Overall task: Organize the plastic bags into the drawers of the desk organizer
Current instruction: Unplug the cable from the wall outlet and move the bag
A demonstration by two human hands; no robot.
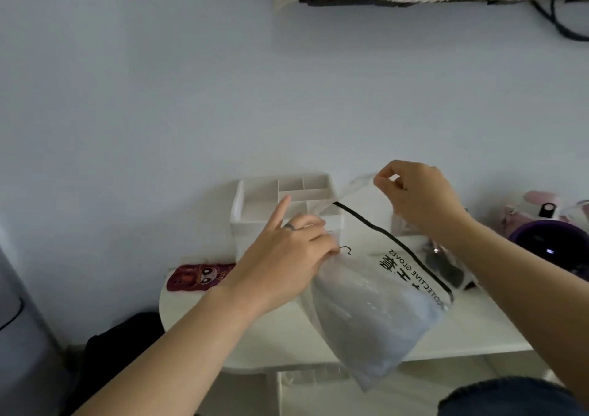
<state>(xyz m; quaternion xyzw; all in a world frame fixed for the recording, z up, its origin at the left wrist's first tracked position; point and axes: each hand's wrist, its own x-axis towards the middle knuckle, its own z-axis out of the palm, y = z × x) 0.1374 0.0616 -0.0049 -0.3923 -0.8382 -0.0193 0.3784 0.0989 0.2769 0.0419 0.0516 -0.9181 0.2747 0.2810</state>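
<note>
The large clear plastic bag with a black stripe and "PROTECTIVE GLOVES" print (376, 304) hangs in the air above the white tabletop (287, 336), just in front of the white plastic desk organizer (255, 211). It is not yet in any drawer. The left hand (287, 256) pinches the bag's near edge between thumb and curled fingers, with the index finger sticking out straight. The right hand (420, 195) pinches the raised top corner.

The step in hand looks like flattening or folding. The bag is far broader than the organizer, so it likely needs its air pressed out and several neat folds along the stripe — keeping both pinches taut should stop the slippery film from sagging.

Counted: 2 hands and 1 bag held. Possibly 1 more clear packet with dark contents lies behind the right forearm, though it is hard to tell. There is 1 organizer, with its drawer fronts hidden behind the left hand. Also 1 red cartoon-printed phone case (200, 277) — and 1 round purple object (548, 243) at the right.
</note>
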